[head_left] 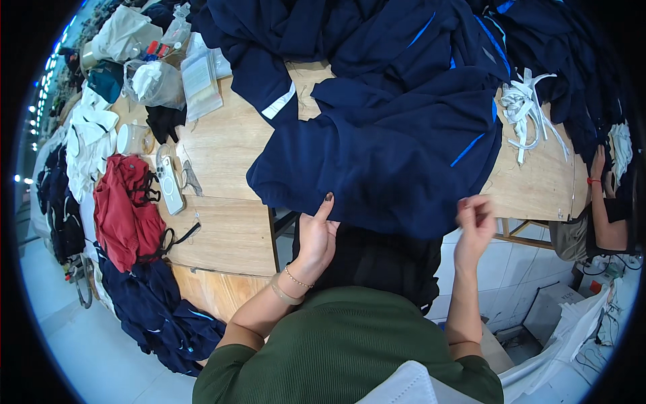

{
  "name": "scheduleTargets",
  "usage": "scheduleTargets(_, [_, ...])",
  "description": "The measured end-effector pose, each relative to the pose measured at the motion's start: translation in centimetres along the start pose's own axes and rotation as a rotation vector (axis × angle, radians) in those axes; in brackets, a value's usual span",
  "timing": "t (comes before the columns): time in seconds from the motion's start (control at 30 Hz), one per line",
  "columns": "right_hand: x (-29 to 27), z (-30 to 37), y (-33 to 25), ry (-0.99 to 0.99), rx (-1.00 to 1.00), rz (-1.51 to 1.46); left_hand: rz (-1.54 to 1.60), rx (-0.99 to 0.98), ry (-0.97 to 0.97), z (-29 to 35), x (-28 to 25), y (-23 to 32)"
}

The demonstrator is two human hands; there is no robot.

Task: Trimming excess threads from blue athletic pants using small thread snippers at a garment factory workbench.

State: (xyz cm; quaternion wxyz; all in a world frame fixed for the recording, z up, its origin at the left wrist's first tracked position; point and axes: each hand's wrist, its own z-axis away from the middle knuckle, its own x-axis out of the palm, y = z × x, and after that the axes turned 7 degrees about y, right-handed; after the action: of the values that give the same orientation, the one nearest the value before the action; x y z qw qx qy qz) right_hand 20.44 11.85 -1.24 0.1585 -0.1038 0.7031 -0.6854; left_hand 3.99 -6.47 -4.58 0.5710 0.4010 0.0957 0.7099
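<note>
A navy blue garment [377,161] with bright blue piping lies spread over the front of the table, its lower edge hanging toward me. My left hand [318,237] grips that edge near its left part, thumb on top and the other fingers underneath. Just beside the garment's lower right edge, my right hand [476,221] is raised with its fingers curled together. Some motion blur covers it, and whatever its fingertips may pinch cannot be made out. Behind this piece, more navy garments [397,34] are heaped, one showing a white patch.
White strips of cloth [527,108] lie bundled at the right on the wooden table [222,158]. Along the left are a phone [169,180], a red cloth bag [128,209] and plastic bags [155,84]. Another person's arm [602,209] reaches to navy cloth at the far right.
</note>
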Motion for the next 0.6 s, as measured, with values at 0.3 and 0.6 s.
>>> scheduleTargets(0.3, [5.4,4.1,1.6,-0.902,0.51,-0.499,0.292,-0.272,-0.362,2.6,3.6,0.9])
scheduleTargets(0.6, [3.1,-3.4,-2.8,0.054,-0.363,-0.23,-0.796,0.878,-0.369,-0.3,3.2,2.2])
